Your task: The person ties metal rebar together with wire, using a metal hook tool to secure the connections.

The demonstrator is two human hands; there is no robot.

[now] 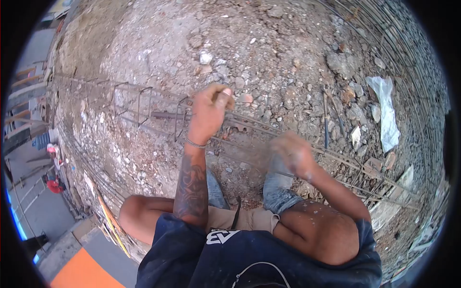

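A long, narrow rebar cage (331, 154) of thin steel bars with square stirrups (144, 103) lies across the ground in front of my knees. Over its middle, my left hand (211, 106) is closed, thumb pressed against curled fingers; whatever it may hold is hidden. My right hand (292, 150) is smeared by motion just above the cage, near my right knee, so its fingers cannot be read. A thicker rusty rod (168, 115) lies along the bars, left of my left hand.
Rubble and stones (343, 62) cover the dirt. Bundled steel bars (408, 62) curve along the right side. A whitish plastic strip (385, 115) and a thin dark rod (326, 127) lie right of the cage. A person in red (54, 185) is far left.
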